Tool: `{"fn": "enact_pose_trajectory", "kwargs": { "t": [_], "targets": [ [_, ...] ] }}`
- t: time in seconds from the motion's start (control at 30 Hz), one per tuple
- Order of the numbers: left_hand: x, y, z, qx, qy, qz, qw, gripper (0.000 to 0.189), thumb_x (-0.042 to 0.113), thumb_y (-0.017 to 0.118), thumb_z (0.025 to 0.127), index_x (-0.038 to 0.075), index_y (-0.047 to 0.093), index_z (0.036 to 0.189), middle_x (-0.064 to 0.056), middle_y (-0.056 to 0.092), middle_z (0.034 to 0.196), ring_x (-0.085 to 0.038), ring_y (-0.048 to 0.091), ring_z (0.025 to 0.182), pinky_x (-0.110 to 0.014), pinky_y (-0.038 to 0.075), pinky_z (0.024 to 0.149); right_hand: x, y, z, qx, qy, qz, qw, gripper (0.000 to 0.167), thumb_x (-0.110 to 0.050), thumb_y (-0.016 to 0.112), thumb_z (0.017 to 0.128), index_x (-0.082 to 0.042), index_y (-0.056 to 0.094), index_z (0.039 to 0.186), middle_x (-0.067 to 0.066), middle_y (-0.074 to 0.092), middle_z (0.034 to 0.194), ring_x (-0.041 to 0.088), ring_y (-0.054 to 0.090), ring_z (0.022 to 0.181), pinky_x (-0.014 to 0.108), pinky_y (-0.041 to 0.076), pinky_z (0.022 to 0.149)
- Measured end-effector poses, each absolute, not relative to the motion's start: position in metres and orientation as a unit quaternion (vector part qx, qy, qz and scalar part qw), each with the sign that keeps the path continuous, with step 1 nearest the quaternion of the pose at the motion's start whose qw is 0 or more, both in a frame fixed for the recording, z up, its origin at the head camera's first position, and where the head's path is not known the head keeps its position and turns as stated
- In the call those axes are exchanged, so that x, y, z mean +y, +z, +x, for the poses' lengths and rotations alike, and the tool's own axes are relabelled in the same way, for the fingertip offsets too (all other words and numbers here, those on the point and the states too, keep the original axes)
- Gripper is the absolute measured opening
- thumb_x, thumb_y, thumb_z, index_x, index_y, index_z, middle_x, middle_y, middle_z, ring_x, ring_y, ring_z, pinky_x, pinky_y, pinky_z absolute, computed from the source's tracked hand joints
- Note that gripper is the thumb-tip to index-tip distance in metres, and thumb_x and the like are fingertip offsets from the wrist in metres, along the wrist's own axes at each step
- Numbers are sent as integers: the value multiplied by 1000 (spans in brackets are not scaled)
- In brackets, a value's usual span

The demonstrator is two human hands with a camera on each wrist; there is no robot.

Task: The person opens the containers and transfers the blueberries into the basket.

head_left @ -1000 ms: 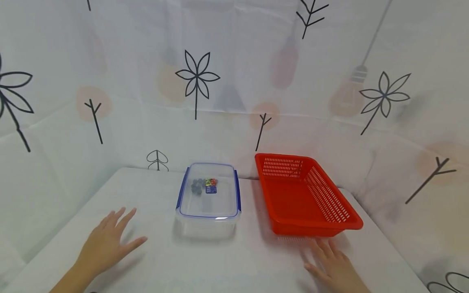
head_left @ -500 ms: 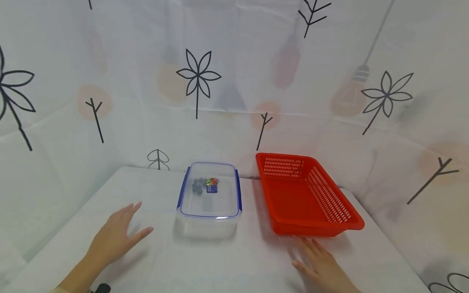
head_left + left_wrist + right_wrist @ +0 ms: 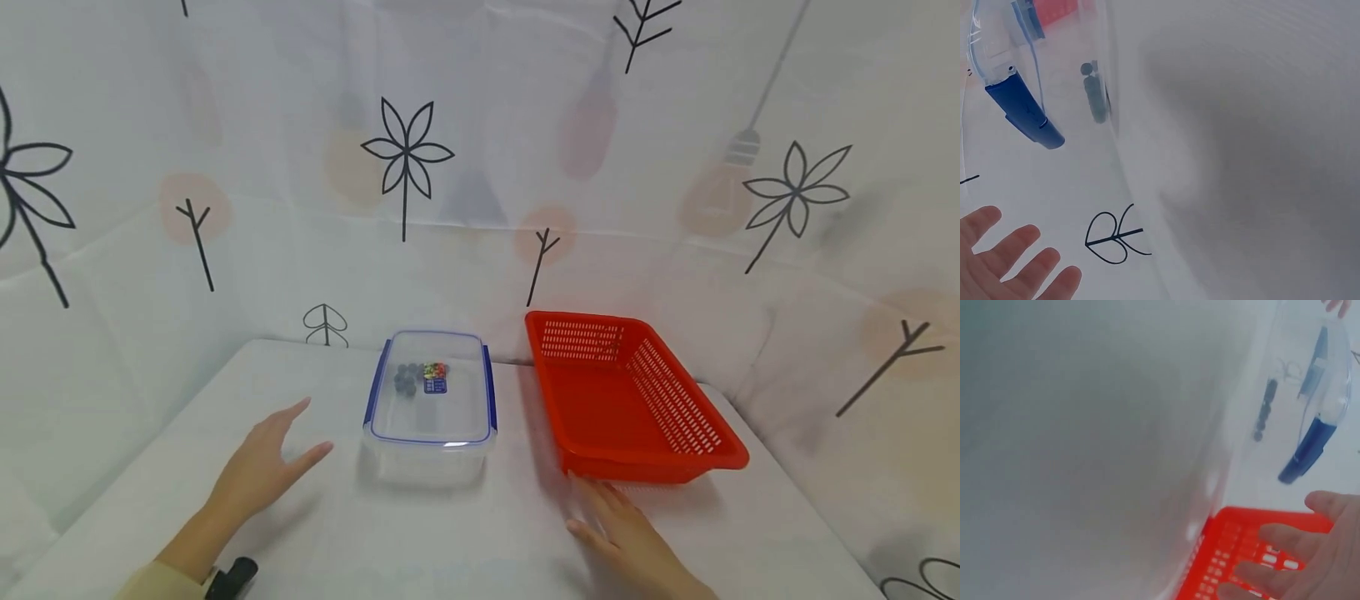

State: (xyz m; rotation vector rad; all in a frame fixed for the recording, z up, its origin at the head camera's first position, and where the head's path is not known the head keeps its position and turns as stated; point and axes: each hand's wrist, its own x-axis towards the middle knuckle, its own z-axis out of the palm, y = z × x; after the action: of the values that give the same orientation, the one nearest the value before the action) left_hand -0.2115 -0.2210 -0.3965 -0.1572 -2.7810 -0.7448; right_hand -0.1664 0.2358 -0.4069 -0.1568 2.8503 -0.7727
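A clear plastic food container (image 3: 427,467) with blue side clips stands in the middle of the white table, its lid on. Several small dark round things (image 3: 406,381) lie inside, seen through the lid beside a colourful label. My left hand (image 3: 255,467) hovers left of the container, fingers extended and thumb apart, holding nothing; in the left wrist view its fingertips (image 3: 1019,240) are below a blue clip (image 3: 1025,111). My right hand (image 3: 622,529) is just in front of the red plastic basket (image 3: 611,408), fingers extended and holding nothing.
The basket stands right of the container, with a strip of white table (image 3: 517,417) between them. Behind both hangs a white cloth (image 3: 480,275) printed with plants and lamps. A dark band with a black device (image 3: 232,577) is on the left wrist.
Both hands have moved inward toward the container: the left one right and forward, the right one leftward along the front of the basket. Container and basket stay in place.
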Motion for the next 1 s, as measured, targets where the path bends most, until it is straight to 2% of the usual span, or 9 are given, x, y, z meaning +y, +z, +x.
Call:
{"fn": "enact_pose_trajectory", "kwargs": {
  "t": [0.17, 0.43, 0.63, 0.8, 1.0],
  "targets": [
    [-217, -395, -217, -946, -294, -54, 124, 87, 62, 53, 83, 4, 31, 144, -23, 34, 142, -44, 30, 127, -61, 27, 98, 222, -405, -171, 952, -288, -27, 96, 81, -66, 52, 80, -23, 32, 146, 4, 34, 145, 34, 32, 129, 64, 27, 97],
    [-208, -390, -224, -926, -350, -53, 132, 85, 58, 56, 84, 3, 29, 144, -25, 39, 138, -43, 42, 120, -55, 39, 93, 204, -404, -183, 946, -317, -30, 62, 77, -60, 51, 85, -10, 36, 143, 13, 37, 143, 36, 34, 128, 60, 29, 99],
    [-203, -391, -229, -910, -392, -46, 125, 83, 54, 59, 85, 4, 28, 144, -25, 40, 138, -40, 41, 122, -51, 38, 95, 190, -401, -191, 923, -380, -57, 19, 71, -53, 49, 90, -9, 34, 144, 13, 36, 144, 35, 34, 130, 57, 26, 102],
    [-199, -396, -235, -898, -421, -42, 120, 78, 47, 61, 86, 5, 29, 143, -25, 42, 136, -41, 43, 120, -51, 39, 95, 176, -400, -199, 896, -438, -77, -9, 60, -44, 49, 94, -12, 36, 143, 13, 46, 137, 34, 45, 121, 53, 37, 96],
    [-193, -407, -247, -887, -446, -26, 118, 78, 54, 60, 83, 14, 31, 143, -20, 46, 134, -39, 47, 117, -52, 46, 85, 161, -401, -216, 840, -538, -75, -15, 59, -42, 45, 96, -4, 37, 140, 22, 48, 131, 37, 53, 110, 47, 47, 87]
  ]
}}
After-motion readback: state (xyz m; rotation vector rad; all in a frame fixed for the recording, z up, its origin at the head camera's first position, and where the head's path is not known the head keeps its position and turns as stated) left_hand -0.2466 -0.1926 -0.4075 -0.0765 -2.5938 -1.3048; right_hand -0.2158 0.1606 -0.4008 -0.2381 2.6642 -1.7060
